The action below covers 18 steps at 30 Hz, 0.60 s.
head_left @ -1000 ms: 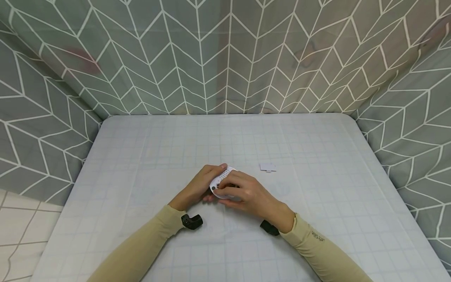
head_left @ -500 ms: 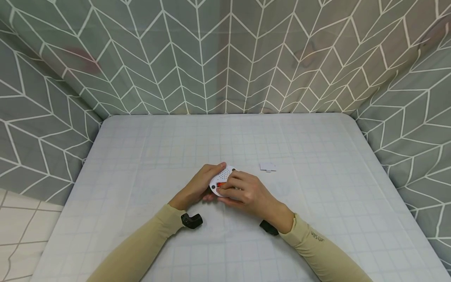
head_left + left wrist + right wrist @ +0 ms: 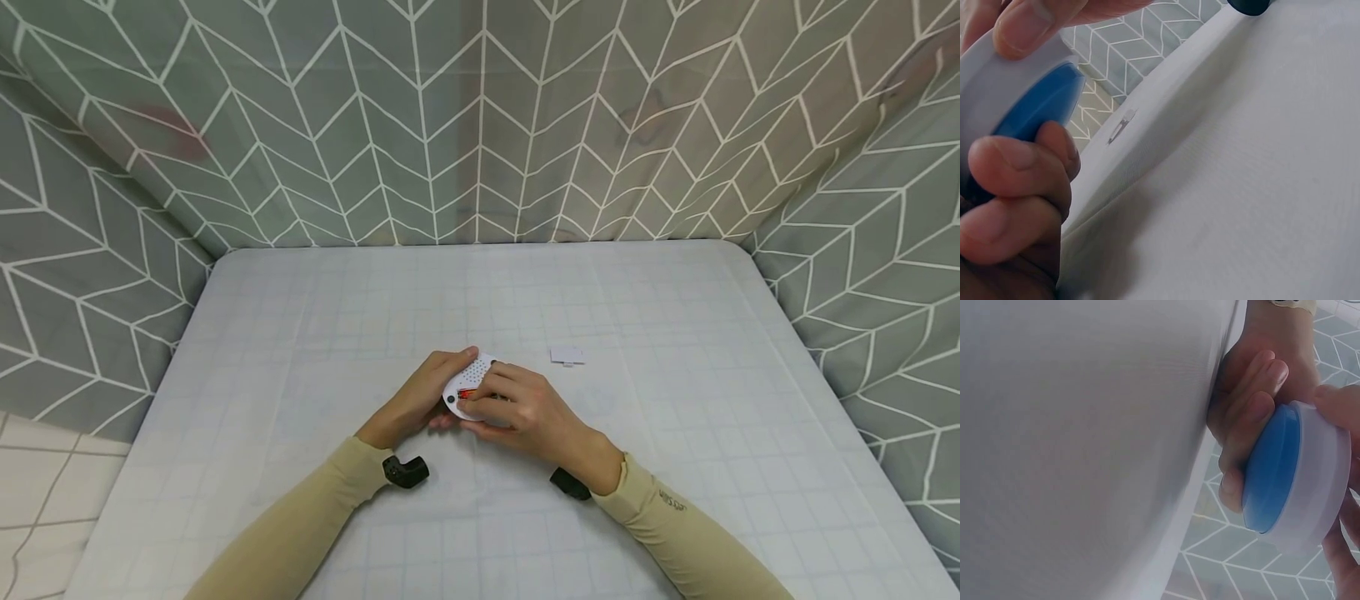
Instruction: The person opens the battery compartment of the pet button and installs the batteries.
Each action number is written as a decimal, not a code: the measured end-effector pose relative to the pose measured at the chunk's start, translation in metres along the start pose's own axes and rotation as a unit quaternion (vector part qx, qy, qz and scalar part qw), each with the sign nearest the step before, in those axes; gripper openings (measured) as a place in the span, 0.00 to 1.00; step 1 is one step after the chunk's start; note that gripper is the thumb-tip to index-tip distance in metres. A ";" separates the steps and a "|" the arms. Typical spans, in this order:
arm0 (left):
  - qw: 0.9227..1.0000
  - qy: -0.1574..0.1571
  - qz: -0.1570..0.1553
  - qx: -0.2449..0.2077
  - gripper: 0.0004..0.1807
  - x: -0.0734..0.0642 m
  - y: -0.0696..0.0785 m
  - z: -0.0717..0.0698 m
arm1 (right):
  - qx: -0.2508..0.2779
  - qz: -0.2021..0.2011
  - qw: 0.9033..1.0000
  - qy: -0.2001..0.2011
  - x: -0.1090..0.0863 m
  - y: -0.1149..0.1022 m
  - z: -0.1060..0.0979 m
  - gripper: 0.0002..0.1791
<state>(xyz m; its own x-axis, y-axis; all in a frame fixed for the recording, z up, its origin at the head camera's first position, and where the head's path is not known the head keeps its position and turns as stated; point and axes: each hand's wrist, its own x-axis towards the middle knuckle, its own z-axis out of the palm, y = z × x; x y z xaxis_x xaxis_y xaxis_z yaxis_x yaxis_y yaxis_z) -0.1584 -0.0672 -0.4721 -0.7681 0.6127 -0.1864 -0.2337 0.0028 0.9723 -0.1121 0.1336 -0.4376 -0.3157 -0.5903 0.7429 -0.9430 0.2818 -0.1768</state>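
Observation:
A round white device (image 3: 475, 373) with a blue front (image 3: 1272, 475) is held above the table by both hands. Its white back faces up, with speaker-like holes and an uncovered battery compartment where an orange-red battery (image 3: 467, 392) shows. The left hand (image 3: 427, 390) grips its left side, thumb on the upper edge and curled fingers under the blue part in the wrist views. The right hand (image 3: 521, 408) has curled fingertips over the compartment, partly hiding it. Its thumb (image 3: 1022, 28) presses the white rim.
A small white battery cover (image 3: 567, 355) with a tab lies on the white cloth-covered table (image 3: 360, 300), beyond the right hand. A safety pin (image 3: 1122, 125) is fixed in the cloth at its edge. Patterned grey curtains (image 3: 480, 125) stand behind and at both sides.
One second ago the visible part of the compartment looked dark; half a second ago the orange-red battery came into sight there. The right fingers shifted slightly; the left hand kept its grip.

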 end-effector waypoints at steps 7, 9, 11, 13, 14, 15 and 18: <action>1.000 -0.001 -0.003 -0.005 0.35 0.000 0.000 0.002 | -0.007 0.004 1.000 -0.009 0.000 -0.001 0.000 0.10; 1.000 -0.003 0.000 -0.003 0.36 0.000 0.001 0.002 | -0.007 0.003 1.000 -0.006 0.000 -0.001 0.000 0.11; 1.000 -0.005 0.003 -0.001 0.36 0.000 0.002 0.002 | -0.006 0.004 1.000 -0.003 0.000 -0.001 0.000 0.11; 1.000 -0.007 0.004 -0.002 0.36 0.000 0.002 0.001 | -0.003 0.005 1.000 -0.003 0.000 0.000 0.001 0.11; 1.000 -0.008 0.004 -0.001 0.36 0.000 0.002 0.001 | -0.002 0.006 1.000 -0.003 0.000 0.000 0.001 0.11; 1.000 -0.008 0.004 -0.002 0.36 0.000 0.001 0.001 | -0.002 0.007 1.000 -0.004 0.000 0.000 0.001 0.10; 1.000 -0.006 0.004 -0.004 0.36 0.000 0.000 0.000 | -0.002 0.009 1.000 -0.008 0.000 0.000 0.001 0.10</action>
<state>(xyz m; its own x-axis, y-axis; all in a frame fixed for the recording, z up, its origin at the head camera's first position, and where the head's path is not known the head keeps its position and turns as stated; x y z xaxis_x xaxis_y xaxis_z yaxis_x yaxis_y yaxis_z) -0.1585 -0.0672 -0.4721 -0.7626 0.6224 -0.1763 -0.2320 -0.0087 0.9727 -0.1121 0.1327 -0.4380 -0.3339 -0.5974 0.7291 -0.9369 0.2951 -0.1873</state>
